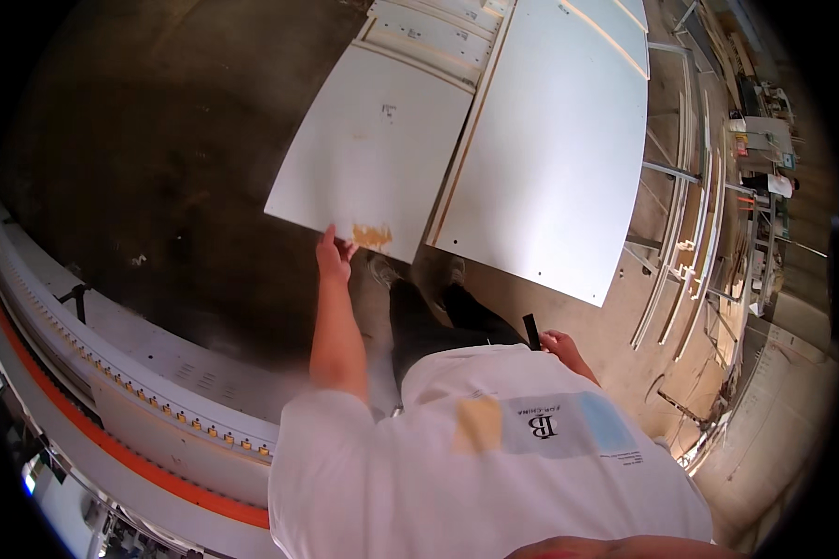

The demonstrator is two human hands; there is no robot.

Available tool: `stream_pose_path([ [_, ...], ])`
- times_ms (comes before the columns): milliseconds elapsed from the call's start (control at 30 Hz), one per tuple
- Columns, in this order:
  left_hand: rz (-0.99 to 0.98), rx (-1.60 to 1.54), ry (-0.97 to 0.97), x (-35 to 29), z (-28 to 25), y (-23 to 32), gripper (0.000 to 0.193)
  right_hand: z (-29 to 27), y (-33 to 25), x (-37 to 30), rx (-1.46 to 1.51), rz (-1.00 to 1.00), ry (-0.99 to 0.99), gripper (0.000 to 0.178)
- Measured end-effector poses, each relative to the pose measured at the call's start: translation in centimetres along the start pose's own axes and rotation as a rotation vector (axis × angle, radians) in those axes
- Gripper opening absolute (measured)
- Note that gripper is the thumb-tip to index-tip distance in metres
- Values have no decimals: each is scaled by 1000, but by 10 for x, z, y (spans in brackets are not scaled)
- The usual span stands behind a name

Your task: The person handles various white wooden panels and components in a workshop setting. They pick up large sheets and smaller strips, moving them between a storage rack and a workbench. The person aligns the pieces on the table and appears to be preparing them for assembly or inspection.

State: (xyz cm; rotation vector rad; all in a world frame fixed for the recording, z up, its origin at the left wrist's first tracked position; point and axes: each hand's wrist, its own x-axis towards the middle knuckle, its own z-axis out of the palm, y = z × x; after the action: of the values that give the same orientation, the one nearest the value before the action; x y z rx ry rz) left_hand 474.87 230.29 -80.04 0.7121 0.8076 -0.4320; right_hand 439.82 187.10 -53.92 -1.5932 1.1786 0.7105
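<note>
2 bare hands show below a head-worn camera, past the person's own white T-shirt (457, 466), which fills the lower middle of the view. Nearest, the right hand (559, 347) hangs by the hip with its grip closed around a slim black tool (531, 331) that stands up out of the fist; what kind of tool it is cannot be told. Further out, the left hand (332, 253) reaches forward on a straight arm, its grip clamped on the near edge of a white panel (373, 149), fingers over the top face, just left of a tan scuffed patch (372, 236). That panel lies flat at about waist height and juts toward the person over the dark concrete floor (168, 168). Judging by the 1-handed hold at a corner, the panel would handle best if drawn level and slowly, so it does not tip or twist. Just right of it, across a narrow gap, lies a larger white panel (559, 140). Along the left curves a long white machine with an orange stripe (130, 401). Far right stand racks of thin white strips (690, 224).
</note>
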Motion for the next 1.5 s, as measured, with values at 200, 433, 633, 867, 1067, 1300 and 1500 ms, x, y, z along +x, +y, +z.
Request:
stream_pose_path([
  [200, -50, 74, -176, -82, 55, 43, 44, 6, -13, 51, -86, -119, -24, 33],
  [433, 232, 95, -91, -134, 106, 56, 44, 12, -118, 77, -389, -426, 34, 36],
  [633, 155, -224, -145, -274, 133, 55, 32, 53, -258, 69, -657, -1338, 256, 77],
  [867, 278, -482, 139, -421, 145, 13, 23, 120, -355, 38, -274, -1913, 145, 63],
  [1067, 461, -595, 268, -484, 140, -44, 25, 163, -364, 9, -418, -2176, -400, 25],
  [1300, 578, -637, 383, -563, 89, -74, 40, 173, -325, -67, -298, -2396, -804, 30],
  [1500, 816, -232, 422, -616, 77, -74, 81, 166, -292, -141, -346, -1926, -904, 30],
])
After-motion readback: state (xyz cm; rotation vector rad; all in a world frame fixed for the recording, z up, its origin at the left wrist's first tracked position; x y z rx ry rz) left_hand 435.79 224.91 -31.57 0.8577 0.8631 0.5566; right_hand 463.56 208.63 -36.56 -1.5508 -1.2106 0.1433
